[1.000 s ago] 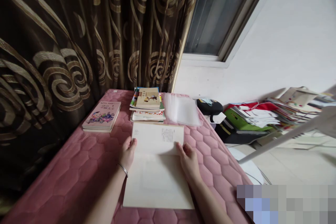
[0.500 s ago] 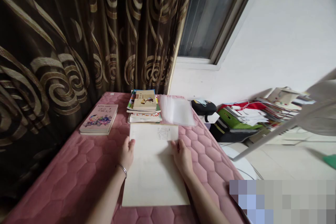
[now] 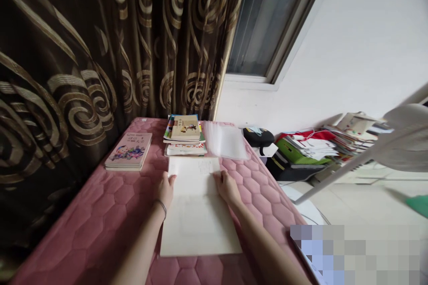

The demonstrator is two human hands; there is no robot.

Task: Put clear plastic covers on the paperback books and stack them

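A long cream paper sheet (image 3: 199, 220) lies in front of me on the pink quilted mattress (image 3: 100, 213). A line crosses its width, and a small block of print shows near its far right corner. I cannot tell whether it is one sheet or an opened booklet. My left hand (image 3: 165, 190) grips its left edge, thumb on top, with a bracelet at the wrist. On the opposite edge, my right hand (image 3: 228, 187) is closed with the thumb over the paper. The fingers underneath are partly hidden.
Stacked books (image 3: 185, 128) lie beyond the sheet, beside clear plastic covers (image 3: 229, 141). At left are pink-covered books (image 3: 129, 151). A patterned curtain (image 3: 140, 44) borders the mattress; a fan (image 3: 401, 138), black case (image 3: 257, 137) and piled papers (image 3: 307, 147) are at right.
The far part of the sheet looks narrower, and its right far edge has moved inward with my right hand. The near end sits slightly higher in view. Both hands keep their grip.
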